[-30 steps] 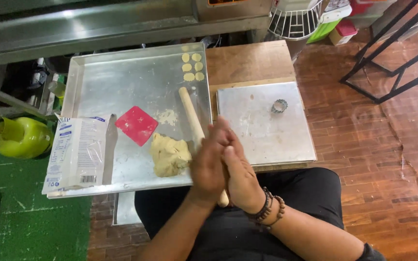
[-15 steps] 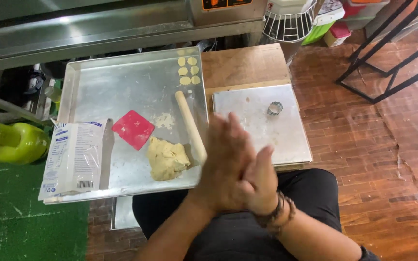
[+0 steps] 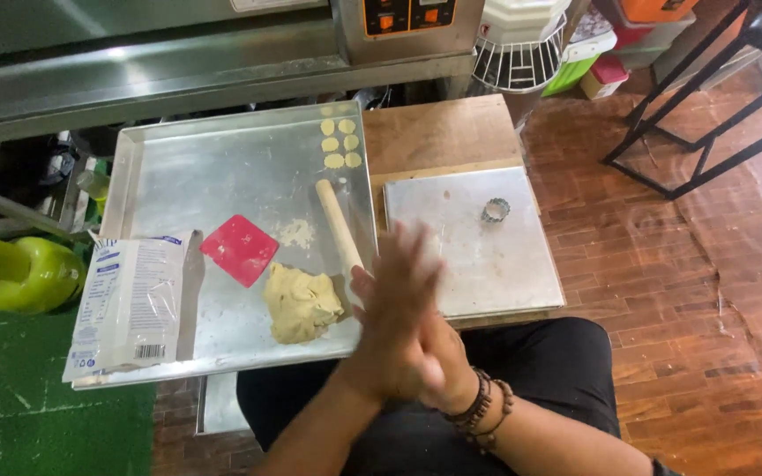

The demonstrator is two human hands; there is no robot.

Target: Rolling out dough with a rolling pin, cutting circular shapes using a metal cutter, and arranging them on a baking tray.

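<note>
Head view. Wooden tabletop [image 3: 438, 132] on red-brown plank floor, steel oven front behind.

Large metal tray [image 3: 222, 167]: dough lump [image 3: 300, 302], wooden rolling pin [image 3: 339, 226], red scraper [image 3: 239, 249], small dough rounds [image 3: 339, 143], flour bag [image 3: 130, 300] on its left edge.

Smaller steel sheet [image 3: 487, 256]: ring cutter [image 3: 495, 210].

Left hand [image 3: 390, 326] and right hand [image 3: 441, 366]: pressed palm to palm above the lap, just beside the dough, fingers outstretched, motion-blurred; whether anything lies between the palms cannot be told.

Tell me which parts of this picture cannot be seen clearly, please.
- Head view: whatever lies between the palms is hidden by the left hand pressed against the right hand.
- The left hand's fingers are blurred by motion.
- The near end of the rolling pin is covered by the hands.
- The small dough rounds are too small for detail.
</note>
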